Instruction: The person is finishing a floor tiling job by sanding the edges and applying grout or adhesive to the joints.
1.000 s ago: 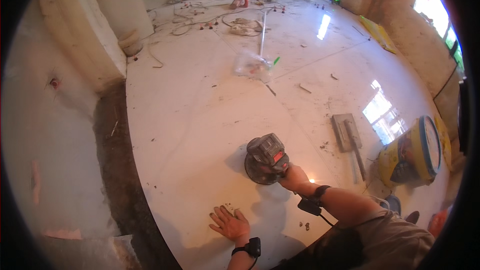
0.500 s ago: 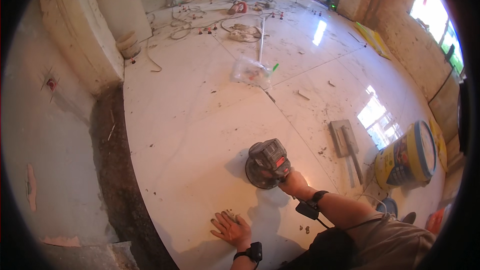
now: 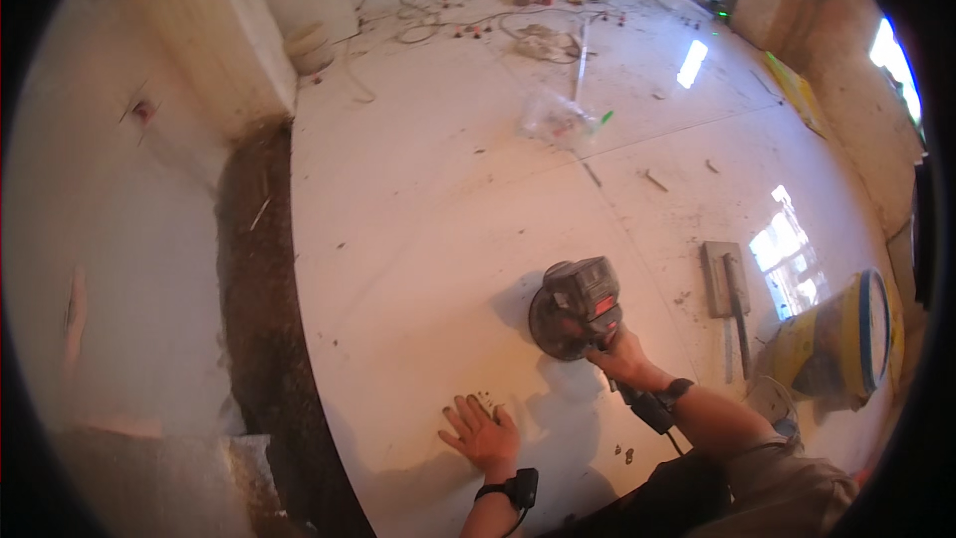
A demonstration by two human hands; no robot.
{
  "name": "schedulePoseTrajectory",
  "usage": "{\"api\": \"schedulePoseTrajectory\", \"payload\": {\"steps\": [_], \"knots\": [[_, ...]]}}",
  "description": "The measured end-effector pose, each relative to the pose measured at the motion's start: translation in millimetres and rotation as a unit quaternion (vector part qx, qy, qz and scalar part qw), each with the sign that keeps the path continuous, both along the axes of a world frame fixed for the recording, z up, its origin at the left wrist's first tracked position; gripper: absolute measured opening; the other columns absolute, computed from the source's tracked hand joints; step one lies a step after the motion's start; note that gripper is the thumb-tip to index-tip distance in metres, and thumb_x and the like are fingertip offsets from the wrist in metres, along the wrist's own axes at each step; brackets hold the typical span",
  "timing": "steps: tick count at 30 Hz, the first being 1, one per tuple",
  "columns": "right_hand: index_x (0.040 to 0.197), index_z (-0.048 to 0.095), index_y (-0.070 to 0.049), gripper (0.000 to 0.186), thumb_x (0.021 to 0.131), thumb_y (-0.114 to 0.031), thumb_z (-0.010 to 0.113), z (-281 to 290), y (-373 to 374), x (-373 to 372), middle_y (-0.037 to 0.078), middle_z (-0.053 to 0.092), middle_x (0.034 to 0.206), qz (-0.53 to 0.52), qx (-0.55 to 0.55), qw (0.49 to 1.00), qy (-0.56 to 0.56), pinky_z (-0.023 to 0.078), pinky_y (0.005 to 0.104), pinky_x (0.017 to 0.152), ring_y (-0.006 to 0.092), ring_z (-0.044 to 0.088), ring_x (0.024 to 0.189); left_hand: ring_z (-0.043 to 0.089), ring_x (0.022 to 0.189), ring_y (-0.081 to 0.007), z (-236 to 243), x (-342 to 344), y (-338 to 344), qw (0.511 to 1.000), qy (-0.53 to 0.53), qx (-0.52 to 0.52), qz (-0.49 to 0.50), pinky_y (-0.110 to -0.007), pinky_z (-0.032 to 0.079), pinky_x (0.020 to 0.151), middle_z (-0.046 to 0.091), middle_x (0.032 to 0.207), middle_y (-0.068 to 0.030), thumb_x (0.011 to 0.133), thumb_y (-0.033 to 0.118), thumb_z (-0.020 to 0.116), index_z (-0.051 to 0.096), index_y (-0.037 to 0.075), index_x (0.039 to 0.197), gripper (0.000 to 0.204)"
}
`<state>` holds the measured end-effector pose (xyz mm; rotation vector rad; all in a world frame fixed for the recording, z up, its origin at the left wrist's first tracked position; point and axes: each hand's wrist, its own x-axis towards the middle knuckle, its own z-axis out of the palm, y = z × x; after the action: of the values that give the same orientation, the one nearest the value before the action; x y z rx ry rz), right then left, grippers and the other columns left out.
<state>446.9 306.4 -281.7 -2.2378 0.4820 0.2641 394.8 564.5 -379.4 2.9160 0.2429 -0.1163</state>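
Observation:
My right hand (image 3: 625, 357) is closed around the handle of a dark, dusty tile vibrator (image 3: 583, 299) with a red patch. Its round base rests on a large pale floor tile (image 3: 418, 269). To the left and nearer to me, my left hand (image 3: 485, 435) lies flat on the same tile, fingers spread, holding nothing. Small crumbs (image 3: 485, 398) lie by its fingertips. A notched-looking flat trowel (image 3: 725, 279) with a long handle rests on the floor to the right of the vibrator.
A yellow and blue bucket (image 3: 832, 339) stands at the right. A dark bare strip (image 3: 259, 269) separates the tiles from the left wall. Farther off are a clear plastic bag (image 3: 558, 120), a pale rod (image 3: 581, 65), cables (image 3: 418, 30) and several small red-and-dark pieces.
The view has swung, so the scene sits farther right and partly higher in the picture. My left hand stays flat on the tile, and my right hand still grips the vibrator in nearly the same spot.

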Motion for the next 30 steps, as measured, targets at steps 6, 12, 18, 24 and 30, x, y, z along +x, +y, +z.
{"api": "schedulePoseTrajectory", "payload": {"steps": [6,12,18,24,30], "knots": [[0.119,0.059,-0.002,0.049,0.077,-0.022,0.073,6,-5,-67,0.025,0.067,0.096,0.125,-0.062,0.990,-0.037,0.055,0.0424,0.079,0.0420,0.065,0.096,0.024,0.145,-0.0339,1,0,-4,0.998,-0.056,0.008,-0.021,-0.062,0.014,0.114,0.037,0.153,-0.0122,0.097,0.037,0.048,0.049,0.005,0.140,0.054],[0.097,0.062,0.001,0.032,0.083,-0.027,0.068,19,32,-30,0.025,0.066,0.080,0.201,-0.011,0.979,-0.042,0.054,0.0467,0.068,0.0453,0.065,0.079,0.032,0.138,-0.0337,0,5,82,0.981,-0.050,-0.088,-0.167,-0.058,0.019,0.112,0.043,0.145,-0.0120,0.091,0.030,0.059,0.050,0.001,0.135,0.053],[0.093,0.065,0.001,0.038,0.078,-0.032,0.071,-15,135,93,0.029,0.066,0.094,0.229,-0.034,0.972,-0.040,0.053,0.0479,0.076,0.0447,0.064,0.093,0.032,0.139,-0.0394,11,-39,157,0.995,-0.041,0.045,-0.074,-0.058,0.023,0.112,0.038,0.148,-0.0168,0.089,0.042,0.060,0.049,0.000,0.137,0.065],[0.103,0.068,-0.001,0.040,0.075,-0.030,0.070,-15,205,123,0.025,0.069,0.101,0.196,-0.073,0.978,0.003,0.054,0.0462,0.084,0.0417,0.065,0.098,0.031,0.140,-0.0380,-1,-47,165,0.998,-0.018,0.016,-0.055,-0.060,0.024,0.111,0.037,0.149,-0.0146,0.087,0.045,0.060,0.050,0.004,0.137,0.065],[0.105,0.067,-0.003,0.040,0.077,-0.031,0.068,-8,210,124,0.023,0.069,0.101,0.172,-0.103,0.980,0.007,0.054,0.0462,0.083,0.0416,0.065,0.098,0.034,0.137,-0.0403,5,-46,169,0.997,-0.046,-0.011,-0.063,-0.062,0.026,0.110,0.039,0.148,-0.0159,0.086,0.044,0.061,0.052,0.002,0.134,0.064]]}}
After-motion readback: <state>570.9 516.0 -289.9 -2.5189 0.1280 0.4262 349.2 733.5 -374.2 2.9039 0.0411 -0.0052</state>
